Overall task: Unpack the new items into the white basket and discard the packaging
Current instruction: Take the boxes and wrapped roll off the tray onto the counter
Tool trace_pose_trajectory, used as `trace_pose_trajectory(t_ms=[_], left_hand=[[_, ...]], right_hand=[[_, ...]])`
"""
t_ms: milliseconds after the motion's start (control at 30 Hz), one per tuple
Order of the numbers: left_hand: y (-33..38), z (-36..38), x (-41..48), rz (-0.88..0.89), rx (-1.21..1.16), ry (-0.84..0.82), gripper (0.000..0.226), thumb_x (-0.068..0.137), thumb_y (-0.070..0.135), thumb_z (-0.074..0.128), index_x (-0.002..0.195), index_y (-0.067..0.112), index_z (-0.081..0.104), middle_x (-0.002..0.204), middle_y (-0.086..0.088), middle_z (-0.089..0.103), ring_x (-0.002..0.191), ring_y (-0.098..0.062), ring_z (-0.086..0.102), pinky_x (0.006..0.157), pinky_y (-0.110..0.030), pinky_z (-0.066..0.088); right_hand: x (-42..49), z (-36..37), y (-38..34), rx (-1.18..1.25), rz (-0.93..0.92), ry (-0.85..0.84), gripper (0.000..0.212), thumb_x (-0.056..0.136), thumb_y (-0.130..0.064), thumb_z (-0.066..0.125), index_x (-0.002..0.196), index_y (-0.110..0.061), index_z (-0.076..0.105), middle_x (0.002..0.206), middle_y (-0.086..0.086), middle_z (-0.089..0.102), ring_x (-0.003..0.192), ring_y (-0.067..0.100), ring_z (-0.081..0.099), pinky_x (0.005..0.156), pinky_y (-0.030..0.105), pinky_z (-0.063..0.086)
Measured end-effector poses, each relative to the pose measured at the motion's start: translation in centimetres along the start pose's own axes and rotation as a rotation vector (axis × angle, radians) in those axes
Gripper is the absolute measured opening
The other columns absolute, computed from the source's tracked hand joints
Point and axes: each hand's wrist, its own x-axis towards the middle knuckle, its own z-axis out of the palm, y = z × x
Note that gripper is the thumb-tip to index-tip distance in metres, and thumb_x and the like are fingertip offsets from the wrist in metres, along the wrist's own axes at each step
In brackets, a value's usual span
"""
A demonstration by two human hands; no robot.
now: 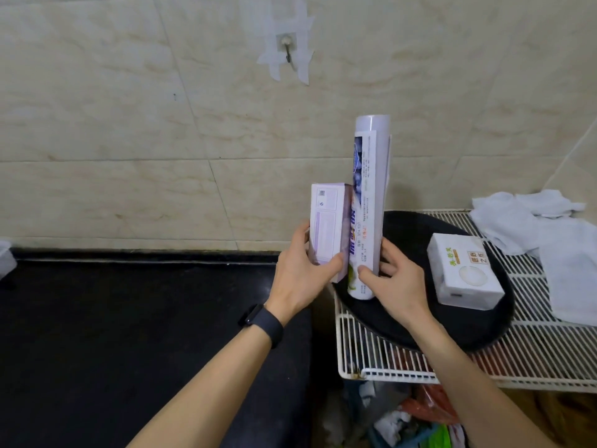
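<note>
Lilac cardboard box (326, 224) sits clamped between my left hand's (300, 273) thumb and curled fingers at mid-frame. My right hand (397, 279) wraps round the tall white labelled roll (370, 189) just beside it, above the left edge of the round black tray (420, 227). Both look sealed, as does the white square carton (465, 270) on that tray in the white wire basket (387, 373), lower right. I judge unpacking barely begun, nothing discarded.

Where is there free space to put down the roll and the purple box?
The black counter, left of the basket, is bare and widest. On the tray, a patch between roll and soap box is free. The basket's right end is crowded with cloths.
</note>
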Motion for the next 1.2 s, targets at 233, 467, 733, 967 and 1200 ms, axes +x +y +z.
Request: trace_pose_trajectory(t_ms=[233,467,733,967,1200], left_hand=[[-6.3,-12.9,-0.5,-0.098,0.024,0.122,0.060,0.078,0.037,0.078,0.126,0.045,0.043,0.104,0.031,0.062,0.097,0.010,0.062,0.085,-0.021,0.054],[-19.9,-27.4,-3.1,-0.354,0.209,0.093,0.076,0.069,0.051,0.069,0.137,0.038,0.039,0.116,0.016,0.062,0.105,-0.013,0.062,0.090,-0.036,0.053],[-32.5,-37.5,-9.4,-0.774,0.376,-0.036,0.071,0.078,0.042,0.067,0.140,0.026,0.038,0.125,-0.005,0.062,0.110,-0.032,0.059,0.086,-0.036,0.050],[-38.0,-38.8,-11.1,-0.885,0.336,-0.114,0.067,0.080,0.041,0.069,0.138,0.022,0.042,0.123,-0.007,0.063,0.111,-0.032,0.059,0.087,-0.034,0.049],[-38.4,-35.2,-8.9,-0.785,0.310,-0.157,0.070,0.078,0.050,0.072,0.137,0.026,0.041,0.124,-0.002,0.062,0.109,-0.024,0.060,0.087,-0.035,0.049]], right_hand=[[0.1,13.3,-2.2,0.173,0.152,-0.209,0.055,0.083,0.005,0.072,0.125,-0.030,0.064,0.117,-0.005,0.074,0.099,0.014,0.074,0.083,0.033,0.060],[-3.5,30.9,0.7,0.243,0.477,-0.296,0.045,0.087,0.007,0.066,0.123,-0.020,0.065,0.108,-0.002,0.077,0.097,0.021,0.075,0.070,0.040,0.062],[-8.2,42.9,6.4,0.039,0.750,-0.368,0.043,0.081,0.001,0.071,0.113,-0.027,0.067,0.100,-0.010,0.076,0.094,0.015,0.075,0.084,0.047,0.061],[-10.5,49.5,8.6,-0.307,0.712,-0.444,0.039,0.075,-0.020,0.074,0.114,-0.019,0.072,0.104,-0.007,0.076,0.093,0.009,0.071,0.086,0.028,0.058],[-10.3,52.1,9.6,-0.410,0.686,-0.420,0.042,0.074,-0.036,0.072,0.114,-0.020,0.070,0.105,-0.001,0.073,0.097,0.020,0.070,0.083,0.035,0.058]])
